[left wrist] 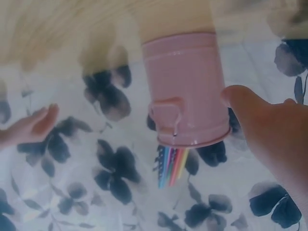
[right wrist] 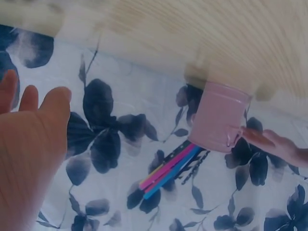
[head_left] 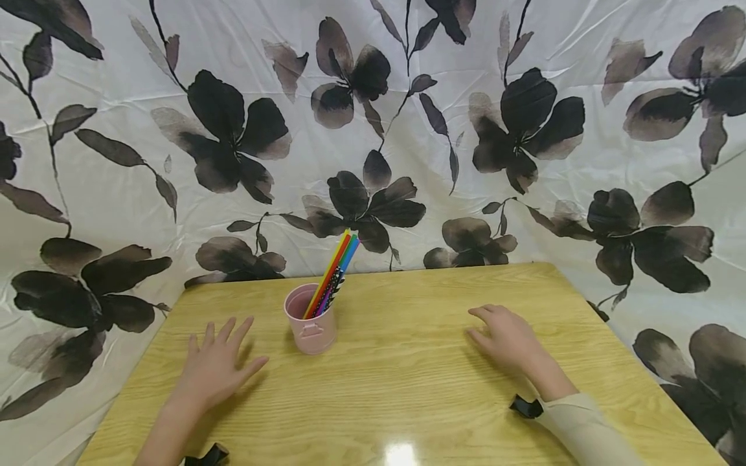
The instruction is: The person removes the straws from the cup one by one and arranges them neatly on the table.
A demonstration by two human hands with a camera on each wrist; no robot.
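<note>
A pink pail-shaped cup (head_left: 313, 333) with a small side handle stands upright on the table, left of the middle. Several long colored sticks, like pencils (head_left: 333, 278), lean out of it to the right: yellow, red, green, blue and black-patterned ones. My left hand (head_left: 217, 369) is spread just left of the cup, its thumb toward it, holding nothing. In the left wrist view the cup (left wrist: 187, 91) appears upside down beside the thumb (left wrist: 245, 98). Over the right part of the table is my right hand (head_left: 504, 336), fingers relaxed and nothing in them, well apart from the cup.
The light wood table (head_left: 396, 382) reaches back to a white cloth (head_left: 431, 175) with dark flowers, which hangs behind and along both sides. Black bands (head_left: 526, 406) sit at the wrists. A light glare lies on the table's near edge.
</note>
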